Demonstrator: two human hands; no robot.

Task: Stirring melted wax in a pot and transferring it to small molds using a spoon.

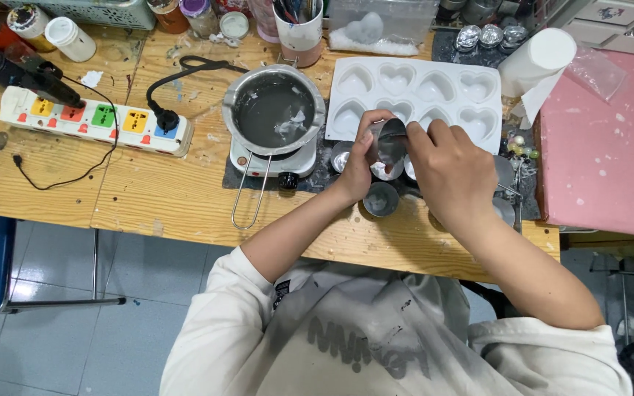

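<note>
Both my hands hold a small shiny heart-shaped metal cup (390,145) above the wooden table's front part. My left hand (361,158) grips its left side, thumb up along the rim. My right hand (453,165) pinches its right edge from above. Under them stand more small metal cups (381,198), one round and empty near the table edge. Just behind lies a white mould tray with several heart-shaped hollows (434,84). To the left, a metal melting pot (274,110) with greyish residue sits on a small white hotplate (247,158), its wire handle pointing toward me.
A white power strip (97,121) with coloured sockets and a black cable lies at left, beside a black glue gun (20,73). Jars, a cup of tools (299,29) and a clear box line the back. A pink board (610,147) and white roll (537,59) sit at right.
</note>
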